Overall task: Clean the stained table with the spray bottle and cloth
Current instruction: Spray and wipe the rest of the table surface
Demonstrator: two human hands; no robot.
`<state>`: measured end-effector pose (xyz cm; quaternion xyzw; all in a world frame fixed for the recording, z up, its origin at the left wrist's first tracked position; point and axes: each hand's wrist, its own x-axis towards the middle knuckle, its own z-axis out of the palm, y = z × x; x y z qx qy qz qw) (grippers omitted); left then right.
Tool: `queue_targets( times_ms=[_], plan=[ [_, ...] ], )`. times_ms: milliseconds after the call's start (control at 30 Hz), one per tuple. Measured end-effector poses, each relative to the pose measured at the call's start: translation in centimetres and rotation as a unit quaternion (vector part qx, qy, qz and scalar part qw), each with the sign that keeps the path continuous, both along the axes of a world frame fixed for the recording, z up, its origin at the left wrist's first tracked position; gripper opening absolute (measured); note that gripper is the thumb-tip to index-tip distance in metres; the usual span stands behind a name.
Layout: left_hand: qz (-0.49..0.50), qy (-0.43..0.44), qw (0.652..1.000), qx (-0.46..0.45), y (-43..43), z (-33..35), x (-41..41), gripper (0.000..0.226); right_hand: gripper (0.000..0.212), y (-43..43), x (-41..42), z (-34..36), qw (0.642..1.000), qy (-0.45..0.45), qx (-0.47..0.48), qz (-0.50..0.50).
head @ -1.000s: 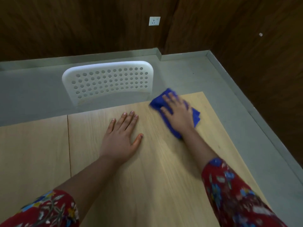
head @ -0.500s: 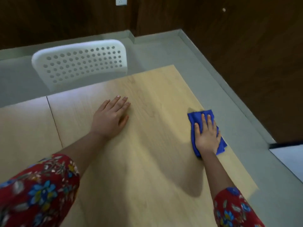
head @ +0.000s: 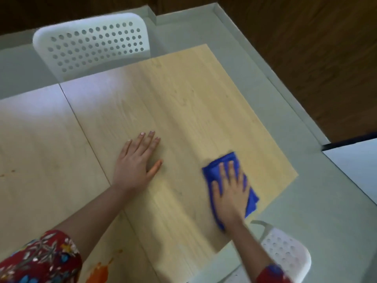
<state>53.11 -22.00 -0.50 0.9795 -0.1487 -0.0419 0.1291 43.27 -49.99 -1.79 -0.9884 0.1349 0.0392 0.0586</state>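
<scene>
Blue cloth point(head: 214, 168) flat on table point(head: 183, 94), near table right edge, pressed under straight fingers of right hand point(head: 230, 190). Left hand point(head: 136, 162) released, flat at table centre. Risk: uneven pressure bunches cloth, slides it off edge; orange stain point(head: 100, 272) at table near edge missed

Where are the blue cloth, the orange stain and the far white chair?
blue cloth point(head: 211, 170): head view, bare upper-left corner.
orange stain point(head: 100, 272): head view, middle of the splash.
far white chair point(head: 91, 45): head view, perforated backrest.
</scene>
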Motion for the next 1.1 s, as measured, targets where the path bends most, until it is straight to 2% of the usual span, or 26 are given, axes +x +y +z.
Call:
queue_targets(
  times_ms=[67,100,133,233,300,333,400,467,533,600,700,767,833,900,1000,1033,1100],
  plan=[
    [0.028,-0.002,1.0,-0.006,1.5,0.1,0.0,0.066,0.057,2.7,-2.1,0.5,0.991,0.032,0.023,0.131],
    [0.043,-0.002,0.999,-0.009,2.3,0.2,0.1,0.066,0.057,1.9,-0.7,0.6,0.988,0.036,0.037,0.143],
    [0.059,-0.001,0.998,-0.01,3.3,0.3,0.1,0.066,0.058,0.3,1.2,0.3,0.994,0.03,0.023,0.107],
    [0.109,-0.003,0.994,-0.001,6.3,0.2,-0.2,0.064,0.06,-3.9,10.9,0.1,0.995,0.017,0.01,-0.098],
    [0.134,-0.002,0.991,0.008,7.8,0.0,-0.7,0.063,0.059,-3.5,17.6,0.2,0.988,0.023,0.04,-0.146],
    [0.148,-0.002,0.989,0.01,8.2,-0.2,-0.9,0.063,0.059,-2.1,20.0,0.3,0.991,0.022,0.043,-0.123],
    [0.178,0.002,0.984,0.008,8.6,-0.7,-0.9,0.064,0.059,2.1,21.8,0.2,0.999,0.023,0.034,-0.007],
    [0.199,0.005,0.98,0.005,8.4,-0.9,-0.9,0.065,0.057,5.0,19.0,0.4,0.989,0.015,0.021,0.146],
    [0.217,0.004,0.976,0.002,8.4,-0.9,-0.8,0.066,0.058,4.6,14.9,0.4,0.975,0.01,0.011,0.222],
    [0.227,0.01,0.974,-0.003,8.2,-0.8,-0.8,0.066,0.06,1.4,14.8,0.4,0.988,0.025,0.003,0.152],
    [0.227,0.009,0.974,-0.006,8.2,-0.9,-0.7,0.067,0.06,-1.3,21.6,0.5,0.999,0.028,0.009,-0.023],
    [0.223,0.009,0.975,-0.012,8.2,-0.9,-0.7,0.066,0.059,0.2,26.9,0.8,0.998,0.022,0.024,-0.057],
    [0.224,0.01,0.974,-0.02,8.4,-0.9,-0.8,0.067,0.058,4.2,30.3,0.7,1.0,0.014,0.029,-0.001],
    [0.222,0.011,0.974,-0.039,8.5,-0.8,-0.8,0.067,0.057,9.2,30.4,0.4,0.993,0.008,0.039,0.111],
    [0.218,0.011,0.971,-0.096,8.8,-0.7,-0.9,0.067,0.057,12.8,24.2,0.3,0.949,0.004,0.037,0.314],
    [0.224,0.012,0.968,-0.11,8.8,-0.6,-0.9,0.067,0.058,11.8,22.5,0.2,0.939,0.005,0.036,0.343],
    [0.246,0.007,0.963,-0.111,8.8,-0.7,-0.8,0.067,0.057,8.7,22.8,0.2,0.957,0.001,0.03,0.289]
  ],
)
